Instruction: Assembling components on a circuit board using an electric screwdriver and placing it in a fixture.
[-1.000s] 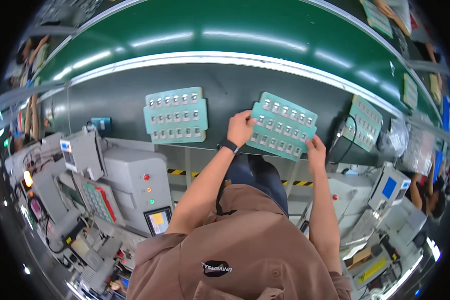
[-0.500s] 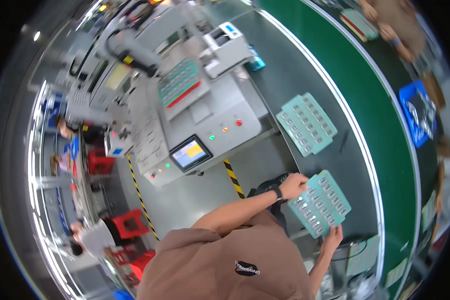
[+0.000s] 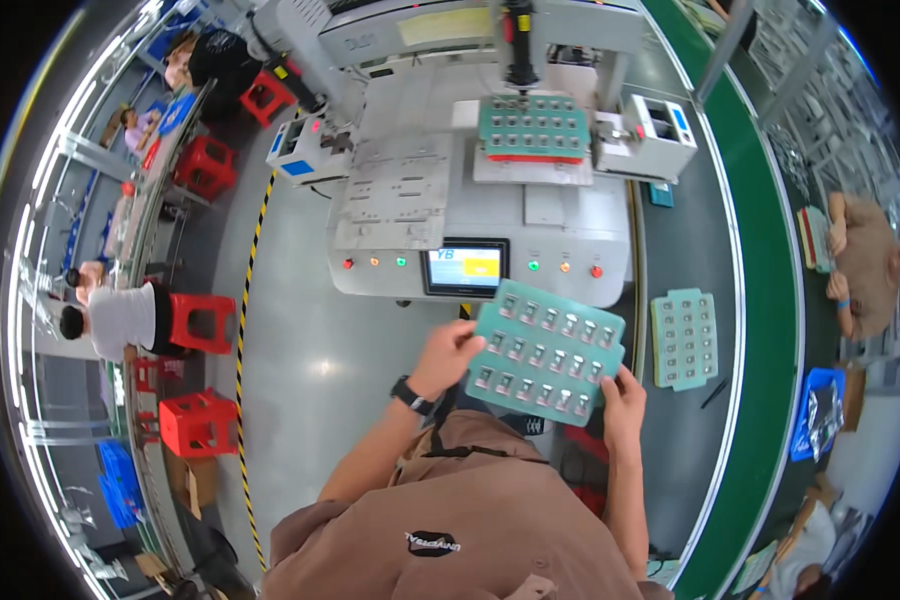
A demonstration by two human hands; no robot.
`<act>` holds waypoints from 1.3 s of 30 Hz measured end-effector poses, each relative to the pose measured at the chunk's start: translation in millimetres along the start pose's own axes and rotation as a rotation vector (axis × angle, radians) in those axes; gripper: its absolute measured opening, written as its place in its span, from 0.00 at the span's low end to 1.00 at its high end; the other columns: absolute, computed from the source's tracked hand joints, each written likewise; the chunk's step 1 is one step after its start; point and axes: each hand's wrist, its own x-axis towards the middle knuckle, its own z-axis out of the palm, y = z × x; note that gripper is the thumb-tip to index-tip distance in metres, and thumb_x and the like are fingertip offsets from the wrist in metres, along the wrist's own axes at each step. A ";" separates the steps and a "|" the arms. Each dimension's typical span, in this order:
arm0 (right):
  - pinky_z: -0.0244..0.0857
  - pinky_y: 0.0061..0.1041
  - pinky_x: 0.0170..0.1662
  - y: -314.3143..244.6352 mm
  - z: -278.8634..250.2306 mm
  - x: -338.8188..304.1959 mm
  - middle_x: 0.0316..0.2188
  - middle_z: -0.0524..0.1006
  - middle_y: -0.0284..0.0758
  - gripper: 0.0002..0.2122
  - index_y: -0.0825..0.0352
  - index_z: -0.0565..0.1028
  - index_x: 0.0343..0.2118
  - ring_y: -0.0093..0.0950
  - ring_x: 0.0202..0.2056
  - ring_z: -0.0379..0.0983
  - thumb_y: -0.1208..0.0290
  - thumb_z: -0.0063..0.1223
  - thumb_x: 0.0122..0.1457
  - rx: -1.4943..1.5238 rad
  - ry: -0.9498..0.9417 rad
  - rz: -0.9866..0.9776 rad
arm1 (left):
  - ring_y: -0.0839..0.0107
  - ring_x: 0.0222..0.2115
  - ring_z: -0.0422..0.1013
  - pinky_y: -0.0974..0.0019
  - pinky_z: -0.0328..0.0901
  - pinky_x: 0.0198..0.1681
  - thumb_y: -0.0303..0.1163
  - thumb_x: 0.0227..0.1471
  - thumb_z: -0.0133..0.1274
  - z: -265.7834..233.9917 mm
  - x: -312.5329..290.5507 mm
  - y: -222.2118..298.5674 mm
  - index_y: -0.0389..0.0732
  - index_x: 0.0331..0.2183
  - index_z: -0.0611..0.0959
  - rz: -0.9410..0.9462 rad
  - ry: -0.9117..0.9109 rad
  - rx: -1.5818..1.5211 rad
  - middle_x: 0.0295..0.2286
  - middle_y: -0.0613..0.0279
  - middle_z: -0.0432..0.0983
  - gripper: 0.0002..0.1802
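Between left hand (image 3: 444,361) and right hand (image 3: 625,408), a green tray (image 3: 541,337) is held.

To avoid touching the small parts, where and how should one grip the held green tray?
Probably grip the green tray by opposite edges, from left and right, as the left hand and right hand do: the flat face carries rows of small parts.
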 end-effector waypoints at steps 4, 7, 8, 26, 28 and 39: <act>0.63 0.19 0.39 -36.8 104.0 53.8 0.31 0.76 0.31 0.12 0.75 0.74 0.42 0.17 0.33 0.68 0.81 0.47 0.56 -0.098 -0.159 -0.043 | 0.83 0.27 0.64 0.72 0.63 0.32 0.29 0.55 0.52 -98.6 16.9 -3.2 0.32 0.40 0.79 -0.126 0.150 -0.069 0.25 0.70 0.72 0.13; 0.59 0.20 0.30 -53.3 181.5 100.9 0.21 0.70 0.28 0.08 0.74 0.75 0.36 0.16 0.25 0.61 0.79 0.48 0.55 -0.238 -0.247 -0.049 | 0.84 0.29 0.66 0.76 0.63 0.36 0.28 0.56 0.51 -176.3 47.8 -24.6 0.31 0.40 0.80 -0.195 0.194 0.021 0.28 0.71 0.75 0.13; 0.57 0.21 0.28 -53.3 207.2 118.3 0.19 0.67 0.27 0.07 0.74 0.74 0.34 0.16 0.24 0.58 0.78 0.48 0.55 -0.226 -0.241 -0.080 | 0.84 0.28 0.63 0.77 0.61 0.33 0.28 0.56 0.51 -195.8 63.5 -25.8 0.30 0.40 0.80 -0.213 0.203 0.024 0.28 0.72 0.73 0.13; 0.53 0.19 0.25 -70.9 369.3 238.2 0.20 0.65 0.24 0.06 0.75 0.74 0.32 0.14 0.23 0.55 0.78 0.47 0.56 -0.306 -0.185 0.133 | 0.81 0.20 0.55 0.72 0.55 0.24 0.27 0.53 0.52 -319.0 208.2 -105.6 0.30 0.32 0.79 -0.295 0.152 -0.042 0.16 0.70 0.63 0.08; 0.53 0.19 0.25 -67.5 367.5 240.3 0.20 0.65 0.24 0.06 0.75 0.74 0.33 0.14 0.23 0.56 0.78 0.47 0.56 -0.343 -0.207 0.098 | 0.81 0.20 0.55 0.72 0.55 0.24 0.27 0.53 0.52 -319.8 212.9 -101.6 0.30 0.32 0.79 -0.297 0.156 -0.067 0.16 0.70 0.63 0.08; 0.55 0.17 0.27 -63.6 375.6 245.4 0.22 0.68 0.25 0.09 0.75 0.75 0.39 0.14 0.24 0.58 0.78 0.47 0.57 -0.299 -0.163 0.110 | 0.82 0.20 0.57 0.73 0.57 0.24 0.25 0.53 0.51 -318.5 228.1 -106.9 0.30 0.35 0.80 -0.285 0.158 -0.108 0.18 0.71 0.66 0.08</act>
